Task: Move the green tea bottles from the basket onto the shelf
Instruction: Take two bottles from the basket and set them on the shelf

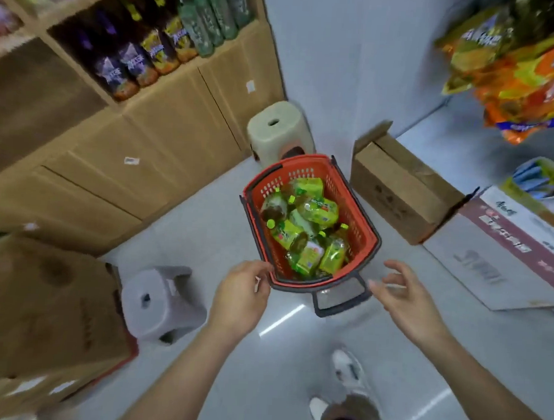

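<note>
Several bottles (pixel 322 209) heaped in basket (pixel 361 233). My left hand (pixel 244 291) at 7 o'clock rim, grip unclear; right hand (pixel 403 293) spread, empty. I'd lift topmost by neck.

Both bare forearms reach from the bottom edge toward mid-frame. The left hand (pixel 241 293), back to the camera, has its fingers curled under; whether they grip anything is hidden. The right hand (pixel 404 295) has its fingers spread and loosely bent, holding nothing.
</note>
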A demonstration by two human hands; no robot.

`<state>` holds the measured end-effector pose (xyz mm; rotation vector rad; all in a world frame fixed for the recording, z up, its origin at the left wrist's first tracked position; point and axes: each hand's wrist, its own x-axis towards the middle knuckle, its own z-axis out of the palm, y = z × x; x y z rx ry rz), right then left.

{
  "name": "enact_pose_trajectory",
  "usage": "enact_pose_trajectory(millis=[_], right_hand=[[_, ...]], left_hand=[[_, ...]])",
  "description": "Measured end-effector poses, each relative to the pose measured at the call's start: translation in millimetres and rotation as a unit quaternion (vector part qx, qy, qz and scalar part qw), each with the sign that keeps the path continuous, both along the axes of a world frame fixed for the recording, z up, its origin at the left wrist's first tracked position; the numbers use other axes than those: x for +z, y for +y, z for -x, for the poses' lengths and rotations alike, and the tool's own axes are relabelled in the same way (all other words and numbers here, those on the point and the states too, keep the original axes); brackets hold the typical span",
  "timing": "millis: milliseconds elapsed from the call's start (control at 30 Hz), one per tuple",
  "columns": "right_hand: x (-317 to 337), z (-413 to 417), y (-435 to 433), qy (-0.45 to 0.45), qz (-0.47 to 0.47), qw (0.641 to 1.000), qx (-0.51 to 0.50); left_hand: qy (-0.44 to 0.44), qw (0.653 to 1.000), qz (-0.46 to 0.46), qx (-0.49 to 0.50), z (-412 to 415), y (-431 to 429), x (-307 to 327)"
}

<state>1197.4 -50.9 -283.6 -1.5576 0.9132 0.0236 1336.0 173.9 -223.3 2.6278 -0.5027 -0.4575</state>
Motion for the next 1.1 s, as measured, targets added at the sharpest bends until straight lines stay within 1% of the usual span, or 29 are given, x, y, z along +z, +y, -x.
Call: enact_pose_trajectory(millis=[133,233,300,400,433,500,567,600,633,667,733,767,800,867,900,933,1000,1100], right_hand=[[-54,-86,19,-0.002,-0.021,0.998,-0.063],[-114,-157,33,-0.001,-0.047,0.994,-0.102],[-155,-203,42,-0.003,-0.065,0.99,-0.129],[-205,-262,55,0.0,-0.09,0.983,-0.159],[-220,-278,60,0.002,-0.094,0.982,-0.162],[-246,-308,68,0.002,-0.102,0.979,-0.174],[-267,-330,76,0.006,-0.122,0.975,-0.187],[-277,-339,79,0.009,-0.129,0.973,-0.193],[-282,-347,81,0.015,-0.136,0.971,-0.198],[-286,-354,83,0.02,-0.143,0.968,-0.205],[-293,-364,86,0.019,-0.143,0.966,-0.213],[-294,-369,88,0.017,-0.137,0.969,-0.203],[-295,-376,92,0.02,-0.125,0.974,-0.186],[-294,-394,103,0.019,-0.071,0.984,-0.165],[-296,-407,108,0.023,-0.05,0.987,-0.154],[-298,-422,113,0.024,-0.041,0.986,-0.157],[-301,-450,122,0.002,-0.002,0.983,-0.185],[-312,-477,133,-0.02,0.128,0.965,-0.226]], left_hand=[[0.004,0.997,-0.033,-0.073,-107,-15,-65],[0.001,0.988,-0.073,-0.139,-186,-33,-136],[0.001,0.975,-0.116,-0.188,-231,-47,-189],[-0.005,0.948,-0.208,-0.24,-278,-62,-260],[-0.003,0.935,-0.241,-0.26,-288,-65,-279],[0.001,0.892,-0.317,-0.323,-304,-70,-313],[-0.018,0.829,-0.381,-0.41,-318,-73,-338],[-0.034,0.799,-0.394,-0.452,-326,-76,-345],[-0.046,0.779,-0.389,-0.489,-335,-80,-349],[-0.047,0.769,-0.372,-0.518,-344,-83,-353],[-0.029,0.767,-0.317,-0.557,-362,-89,-357],[-0.016,0.777,-0.279,-0.564,-372,-89,-357],[0.0,0.798,-0.235,-0.555,-384,-89,-354],[0.031,0.849,-0.138,-0.51,-412,-93,-348],[0.057,0.867,-0.102,-0.485,-426,-96,-344],[0.087,0.871,-0.086,-0.475,-438,-97,-340],[0.126,0.865,-0.051,-0.482,-452,-94,-326],[0.161,0.876,0.034,-0.454,-461,-86,-308]])
